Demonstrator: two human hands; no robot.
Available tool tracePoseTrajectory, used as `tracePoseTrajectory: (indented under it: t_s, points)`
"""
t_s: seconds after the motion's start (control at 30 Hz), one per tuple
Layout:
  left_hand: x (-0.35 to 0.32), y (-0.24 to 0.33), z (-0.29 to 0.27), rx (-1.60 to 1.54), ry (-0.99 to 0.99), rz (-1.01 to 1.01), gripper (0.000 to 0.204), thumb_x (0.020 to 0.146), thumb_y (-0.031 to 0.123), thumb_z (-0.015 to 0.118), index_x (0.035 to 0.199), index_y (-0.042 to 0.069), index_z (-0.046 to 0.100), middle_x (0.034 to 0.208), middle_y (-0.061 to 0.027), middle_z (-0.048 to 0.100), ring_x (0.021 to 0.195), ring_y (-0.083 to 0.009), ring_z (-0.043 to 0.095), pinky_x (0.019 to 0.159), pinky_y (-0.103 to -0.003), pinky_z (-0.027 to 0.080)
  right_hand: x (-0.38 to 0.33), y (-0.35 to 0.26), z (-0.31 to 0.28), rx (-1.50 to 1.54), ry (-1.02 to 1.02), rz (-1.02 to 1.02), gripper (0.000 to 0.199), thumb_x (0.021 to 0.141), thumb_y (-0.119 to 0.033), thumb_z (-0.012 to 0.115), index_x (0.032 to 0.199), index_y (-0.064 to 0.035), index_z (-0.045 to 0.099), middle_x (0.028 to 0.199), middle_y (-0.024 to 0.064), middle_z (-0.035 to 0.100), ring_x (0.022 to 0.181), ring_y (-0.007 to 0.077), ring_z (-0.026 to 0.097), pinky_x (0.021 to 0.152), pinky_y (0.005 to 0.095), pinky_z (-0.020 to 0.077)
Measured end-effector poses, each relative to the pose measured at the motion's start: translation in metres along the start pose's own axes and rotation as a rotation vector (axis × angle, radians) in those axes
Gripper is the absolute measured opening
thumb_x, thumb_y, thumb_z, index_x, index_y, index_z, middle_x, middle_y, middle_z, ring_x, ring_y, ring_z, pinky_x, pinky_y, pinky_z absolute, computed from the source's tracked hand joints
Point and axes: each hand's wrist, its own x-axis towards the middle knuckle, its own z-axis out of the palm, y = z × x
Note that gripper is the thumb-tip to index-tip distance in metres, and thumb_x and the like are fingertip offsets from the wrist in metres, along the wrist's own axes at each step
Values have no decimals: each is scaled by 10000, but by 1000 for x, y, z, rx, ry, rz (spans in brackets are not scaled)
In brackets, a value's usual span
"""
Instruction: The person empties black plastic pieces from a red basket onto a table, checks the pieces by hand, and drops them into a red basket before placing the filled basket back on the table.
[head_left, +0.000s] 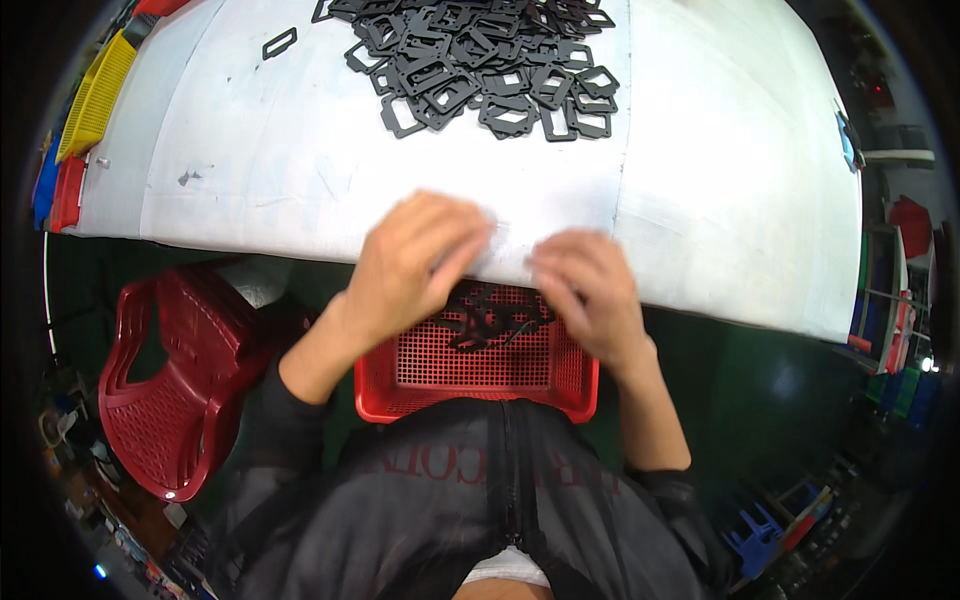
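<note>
My left hand (415, 255) hovers over the near edge of the white table (720, 200), its fingers curled and smeared by motion. Facing it, my right hand (592, 285) is bent inward at the same edge, also blurred. A gap separates the two hands, and I cannot make out anything held in either. Below them a red mesh basket (470, 372) sits partly under the table edge, with several black pieces (485, 318) inside. Farther off on the table lies a large heap of flat black rectangular frames (480, 70).
One loose black frame (280, 43) lies left of the heap. Yellow (97, 95) and red (68, 190) baskets line the table's left end. A dark red plastic chair (180, 380) stands at left. On the floor at lower right is a blue stool (755, 540).
</note>
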Motion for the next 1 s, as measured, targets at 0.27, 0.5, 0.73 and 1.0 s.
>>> tracePoseTrajectory:
  t_s: [0.27,0.5,0.73,1.0]
  points:
    - [62,-41,32,390,-3,-5,268,784,133,713,1017,53,606,1190,-72,565,1111,-271,502,872,-386,424,78,51,11,-397,292,34,225,745,-183,761,927,-75,683,1032,50,581,958,246,524,777,372,411]
    - [23,-2,8,81,-39,-193,179,819,77,679,972,36,594,929,-67,622,921,-268,581,752,-354,455,26,32,24,-497,282,55,217,758,-183,749,875,-53,619,1018,55,569,909,252,536,733,369,385]
    - [54,-27,29,307,169,-93,294,825,149,701,1075,20,616,1017,-109,603,928,-278,567,785,-358,488,39,15,20,-497,318,237,407,767,-177,747,1103,1,604,1037,110,590,947,264,544,777,371,438]
    - [64,-36,43,579,15,-62,342,838,202,685,1111,8,617,1026,-99,615,944,-266,565,806,-348,489,23,25,13,-540,259,132,474,795,-212,730,1167,40,582,1090,153,580,963,285,557,687,332,529]
